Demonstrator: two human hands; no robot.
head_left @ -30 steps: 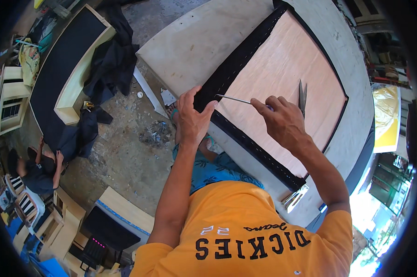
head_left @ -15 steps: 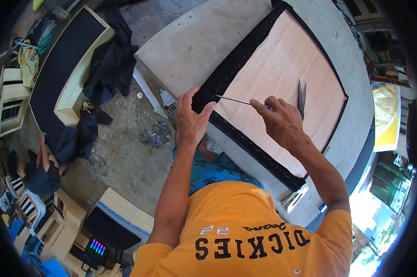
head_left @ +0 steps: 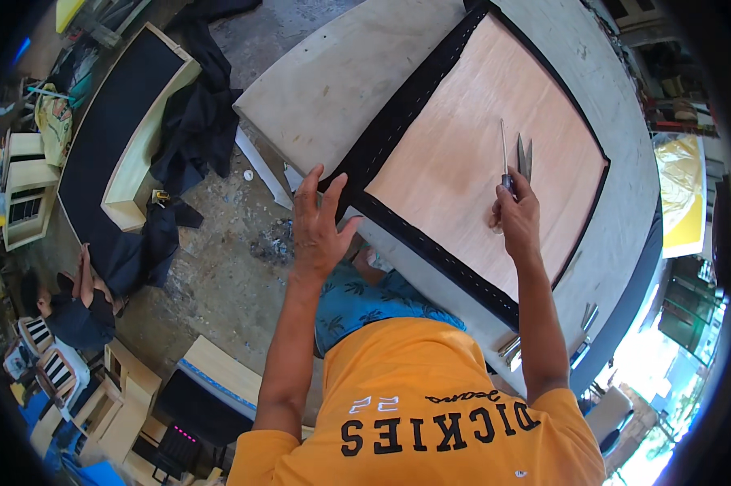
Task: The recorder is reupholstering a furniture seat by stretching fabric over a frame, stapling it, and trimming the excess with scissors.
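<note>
A thin-shafted screwdriver (head_left: pixel 505 154) is held in my right hand (head_left: pixel 518 212), pointing away from me over the panel. Right beside it lie the blades of a pair of scissors (head_left: pixel 525 158); my hand hides their handles, so I cannot tell whether it touches them. My left hand (head_left: pixel 321 231) has its fingers spread, by the near left corner of the black fabric (head_left: pixel 357 190), with nothing in it. That fabric is folded over the edges of a light plywood panel (head_left: pixel 463 154), with a row of staples along it.
The panel rests on a large grey table (head_left: pixel 325 77). Metal tools (head_left: pixel 511 350) lie at its near edge. On the floor at left are a black-covered curved wooden frame (head_left: pixel 123 89) and dark cloth (head_left: pixel 189 121). Another person (head_left: pixel 78 312) sits at far left, near wooden chair parts.
My right hand has drawn the screwdriver off the fabric corner and moved right, beside the scissors. The screwdriver now points away from me. My left hand has moved slightly back from the corner, fingers wider.
</note>
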